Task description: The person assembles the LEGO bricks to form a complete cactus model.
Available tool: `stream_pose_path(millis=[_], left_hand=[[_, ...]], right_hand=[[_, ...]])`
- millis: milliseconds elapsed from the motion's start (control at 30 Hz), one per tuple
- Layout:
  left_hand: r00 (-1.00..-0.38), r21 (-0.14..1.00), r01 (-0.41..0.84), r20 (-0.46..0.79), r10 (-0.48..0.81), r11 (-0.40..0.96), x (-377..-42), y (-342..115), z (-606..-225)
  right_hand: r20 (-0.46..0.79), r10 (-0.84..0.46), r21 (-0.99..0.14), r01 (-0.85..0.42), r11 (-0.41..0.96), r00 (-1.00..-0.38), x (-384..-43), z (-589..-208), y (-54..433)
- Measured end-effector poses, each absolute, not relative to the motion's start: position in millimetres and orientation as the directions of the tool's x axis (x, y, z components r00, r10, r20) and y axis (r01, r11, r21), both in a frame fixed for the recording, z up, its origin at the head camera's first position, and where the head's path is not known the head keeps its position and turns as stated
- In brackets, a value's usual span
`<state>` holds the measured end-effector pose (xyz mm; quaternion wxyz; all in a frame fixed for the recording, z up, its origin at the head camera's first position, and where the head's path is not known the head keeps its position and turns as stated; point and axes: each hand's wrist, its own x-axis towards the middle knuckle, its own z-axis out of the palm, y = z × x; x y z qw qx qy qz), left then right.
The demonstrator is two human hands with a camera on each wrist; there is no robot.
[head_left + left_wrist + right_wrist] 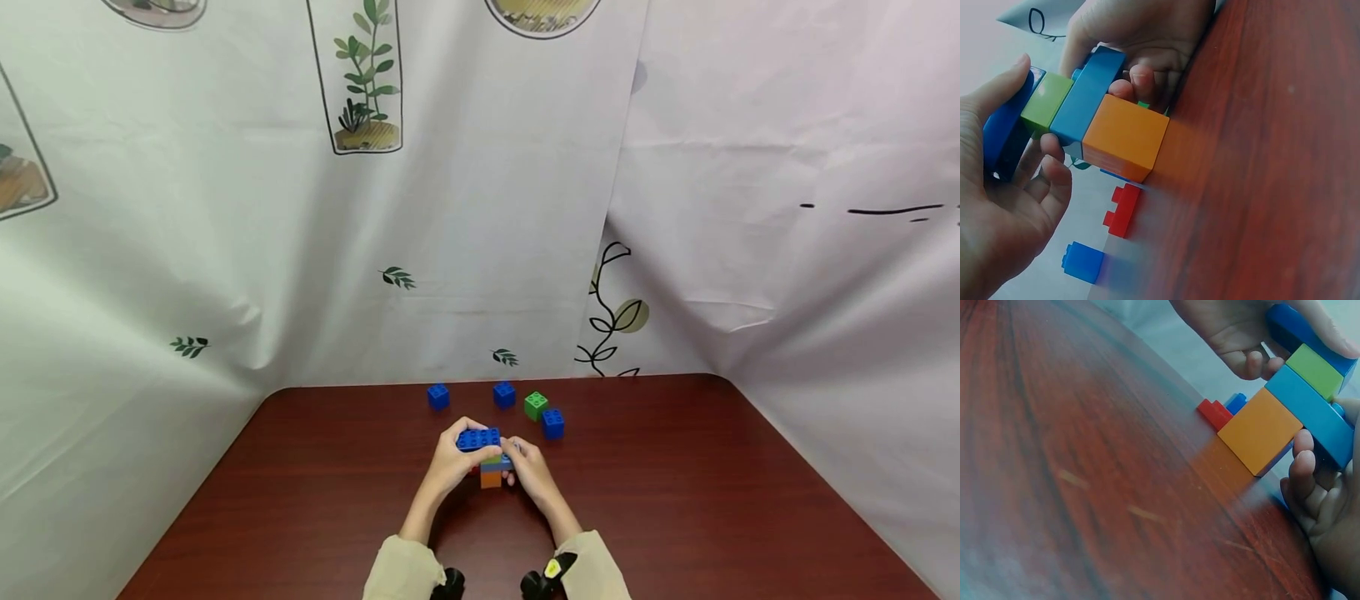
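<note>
On the table [645, 500], your left hand [448, 458] grips the top blue block [478, 439] and your right hand [531, 472] pinches the light-blue block [1311, 417] in a four-high stack [491, 461], loose blocks [552, 424] left unjoined.

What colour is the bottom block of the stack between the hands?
The bottom block is orange, best seen in the left wrist view.

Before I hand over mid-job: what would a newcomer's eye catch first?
The toy brick stack between the left hand and right hand: orange brick at the bottom, long blue brick on top. Beyond it on the table stand three blue bricks and a green brick.
</note>
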<state>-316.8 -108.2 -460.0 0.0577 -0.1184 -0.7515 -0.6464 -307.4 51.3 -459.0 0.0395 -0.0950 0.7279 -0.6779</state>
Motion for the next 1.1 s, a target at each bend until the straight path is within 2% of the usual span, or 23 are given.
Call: stream_pose_path(millis=[933, 1100], left_hand=[[-0.953, 0.947, 0.292, 0.276, 0.127, 0.131, -316.5, -113.7, -461.7], [-0.959, 0.955, 0.269, 0.254, 0.122, 0.125, -315.5, -113.0, -460.0]], right_hand=[[0.065, -0.195, -0.994, -0.08, 0.07, -0.979, -307.2, -458.2, 51.9], [0.065, -0.196, -0.994, -0.081, 0.074, -0.979, -307.0, -457.6, 52.1]])
